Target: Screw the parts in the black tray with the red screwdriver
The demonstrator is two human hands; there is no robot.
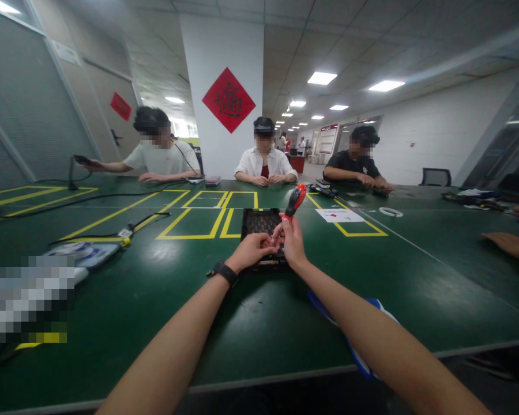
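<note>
A screwdriver with a red and black handle (296, 202) is in my right hand (294, 245), its handle pointing up and its lower end hidden among my fingers. My left hand (251, 251) is closed, with the fingertips pinched together close against those of the right. Whatever sits between the left fingers is too small to make out. Both hands are over a shallow black tray-like case (244, 223) lying on the table in front of me. Its inside looks dark and mottled, and my hands cover part of it. A black watch (225, 272) is on my left wrist.
Yellow tape marks the green table (190, 300). Under my right forearm lies a blue and white item (374, 302). A printed sheet (341, 215) and white ring (391, 212) are farther right. Cables and a pouch (89, 252) lie left. Several people sit around the table.
</note>
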